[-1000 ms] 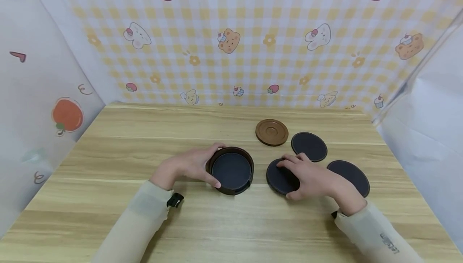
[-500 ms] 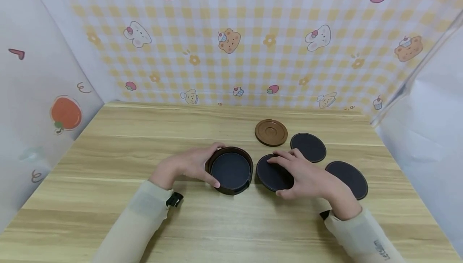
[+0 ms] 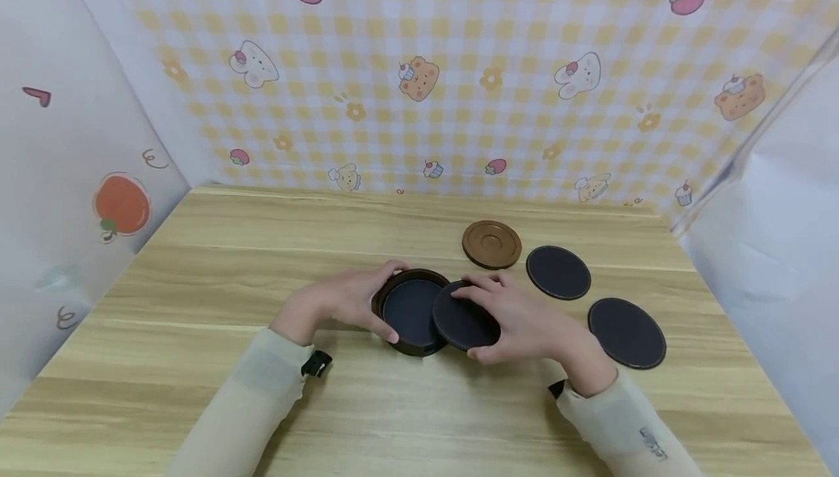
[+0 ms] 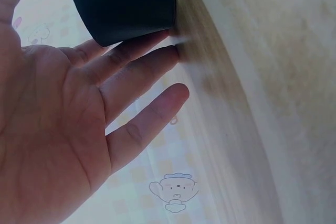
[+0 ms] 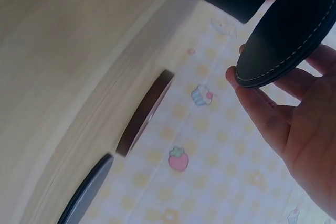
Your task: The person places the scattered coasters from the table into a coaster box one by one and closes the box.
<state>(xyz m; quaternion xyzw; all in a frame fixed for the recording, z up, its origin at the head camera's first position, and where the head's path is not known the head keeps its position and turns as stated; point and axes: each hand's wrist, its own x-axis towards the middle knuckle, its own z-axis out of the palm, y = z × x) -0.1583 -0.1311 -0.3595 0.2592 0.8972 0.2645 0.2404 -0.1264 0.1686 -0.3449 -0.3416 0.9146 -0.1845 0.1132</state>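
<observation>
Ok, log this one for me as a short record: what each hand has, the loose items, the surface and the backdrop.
Left grip: thumb and fingers round the round holder
Right grip: holds the raised black disc by its edge
Raised black disc position: off the table, overlapping the holder's right side in the head view
Loose on table: brown ringed disc; farther black disc; nearer black disc
Surface: wood-grain table
Backdrop: yellow-and-white checked sheet with cartoon prints
Unclear: whether the dark circle inside the holder is its base or another disc

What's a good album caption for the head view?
Left fingers grip a round dark holder while right fingers hold a black disc partly over its rim.
</observation>
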